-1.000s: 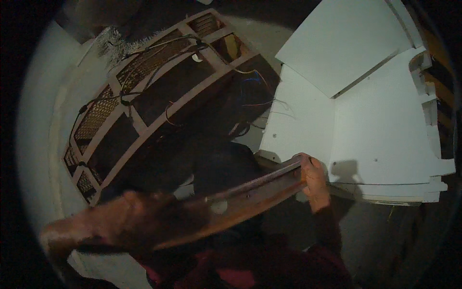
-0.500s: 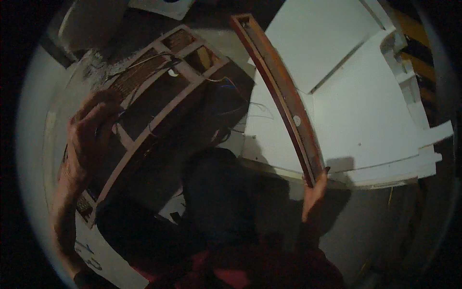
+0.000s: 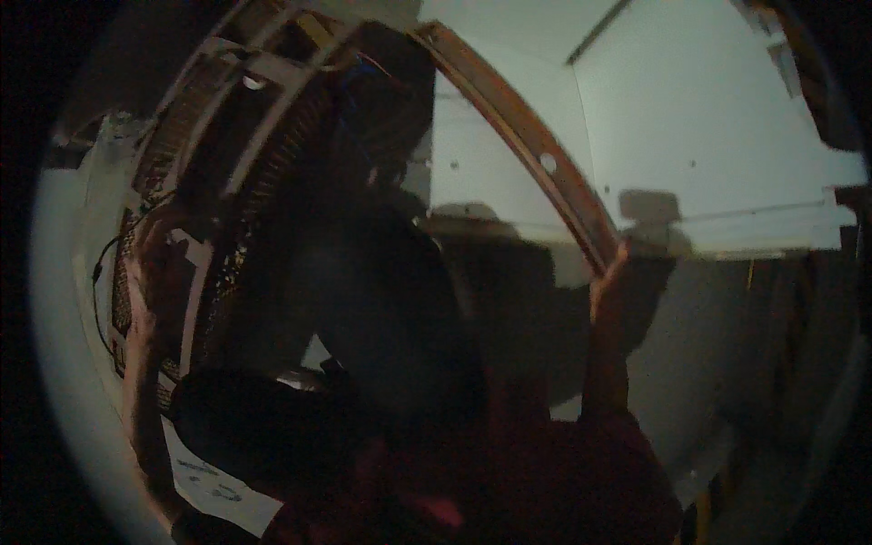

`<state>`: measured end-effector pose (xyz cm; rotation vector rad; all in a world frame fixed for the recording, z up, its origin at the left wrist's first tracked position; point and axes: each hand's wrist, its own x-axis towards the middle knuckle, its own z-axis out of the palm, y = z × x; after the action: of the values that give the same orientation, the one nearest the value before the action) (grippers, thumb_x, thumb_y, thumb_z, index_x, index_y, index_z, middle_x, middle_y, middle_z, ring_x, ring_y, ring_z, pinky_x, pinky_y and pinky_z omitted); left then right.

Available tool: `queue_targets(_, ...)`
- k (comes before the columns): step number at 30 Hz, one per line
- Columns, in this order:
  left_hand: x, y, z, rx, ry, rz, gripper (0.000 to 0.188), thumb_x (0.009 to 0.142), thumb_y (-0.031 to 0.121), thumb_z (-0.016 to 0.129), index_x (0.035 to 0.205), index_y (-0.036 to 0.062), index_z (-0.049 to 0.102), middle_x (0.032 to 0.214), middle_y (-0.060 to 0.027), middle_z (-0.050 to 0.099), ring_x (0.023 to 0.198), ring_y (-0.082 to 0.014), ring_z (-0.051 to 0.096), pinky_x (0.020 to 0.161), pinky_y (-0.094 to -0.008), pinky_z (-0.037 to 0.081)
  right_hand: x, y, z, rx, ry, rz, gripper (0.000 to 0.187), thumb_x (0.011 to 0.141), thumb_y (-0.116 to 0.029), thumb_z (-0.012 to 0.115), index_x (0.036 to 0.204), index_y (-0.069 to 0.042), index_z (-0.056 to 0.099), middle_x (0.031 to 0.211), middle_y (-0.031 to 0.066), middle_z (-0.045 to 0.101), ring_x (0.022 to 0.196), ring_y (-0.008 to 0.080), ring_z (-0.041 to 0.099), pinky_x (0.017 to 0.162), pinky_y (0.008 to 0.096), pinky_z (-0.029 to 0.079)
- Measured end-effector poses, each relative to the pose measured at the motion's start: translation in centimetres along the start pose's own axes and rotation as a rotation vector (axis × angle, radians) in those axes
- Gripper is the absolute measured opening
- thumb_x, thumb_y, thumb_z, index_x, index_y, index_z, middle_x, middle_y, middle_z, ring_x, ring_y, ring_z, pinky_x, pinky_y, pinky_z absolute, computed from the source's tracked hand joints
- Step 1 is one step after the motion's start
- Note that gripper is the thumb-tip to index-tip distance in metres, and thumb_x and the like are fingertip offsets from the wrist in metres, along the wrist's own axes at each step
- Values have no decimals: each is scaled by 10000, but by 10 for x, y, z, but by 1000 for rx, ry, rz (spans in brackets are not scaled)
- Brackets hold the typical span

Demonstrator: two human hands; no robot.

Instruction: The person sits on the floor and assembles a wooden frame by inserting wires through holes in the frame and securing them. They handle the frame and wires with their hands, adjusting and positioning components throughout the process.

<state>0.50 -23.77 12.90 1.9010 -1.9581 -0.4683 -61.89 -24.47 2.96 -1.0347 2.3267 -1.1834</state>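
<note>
My right hand [image 3: 610, 283] is closed round the near end of a long, narrow, reddish-brown wooden piece [image 3: 522, 127]. It is hollow like a channel, has a small white round spot on it, and slants away to the far left. On the left is a large wooden frame [image 3: 263, 136] with crossbars and woven, cane-like panels, tilted up beside my legs. My left hand [image 3: 163, 254] has its fingers curled at a crossbar in the frame's lower part; shadow hides part of the fingers. Thin wires [image 3: 372, 68] hang about the frame's far end.
White panels [image 3: 699, 109] lie at the far right, with dark joint lines and a ragged right edge. Below them is a grey surface [image 3: 699, 336] crossed by shadows. My dark-clothed legs [image 3: 381, 291] fill the middle. A pale sheet with dark marks [image 3: 218, 481] lies at lower left.
My view has shifted, so the frame and white panels appear higher. The right hand and wooden piece sit higher too, the piece leaning more leftward. My left hand is lower on the frame.
</note>
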Motion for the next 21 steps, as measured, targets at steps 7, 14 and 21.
queue_targets(7, -25, -49, 22, 69, -55, -202, 337, 907, 74, 555, 1243, 76, 587, 1154, -145, 609, 843, -270, 617, 752, -394, 511, 19, 17, -11, -150, -192, -2, 507, 1012, -422, 475, 1331, -29, 512, 1218, 135, 590, 1002, 244, 598, 859, 360, 508)
queue_targets(14, -35, -57, 18, 189, 71, -142, 331, 947, 136, 549, 1273, 76, 555, 1180, -145, 610, 968, -316, 634, 810, -420, 520, 24, 30, -2, -268, -280, -8, 467, 1000, -376, 502, 1299, -19, 536, 1178, 134, 607, 986, 239, 605, 857, 355, 506)
queue_targets(21, -54, -69, 21, 147, -8, -181, 338, 953, 190, 579, 1282, 109, 577, 1216, -139, 617, 1077, -313, 614, 891, -377, 510, -66, 48, -7, -436, -290, -60, 427, 988, -331, 529, 1266, -9, 560, 1138, 134, 625, 971, 233, 612, 854, 351, 503)
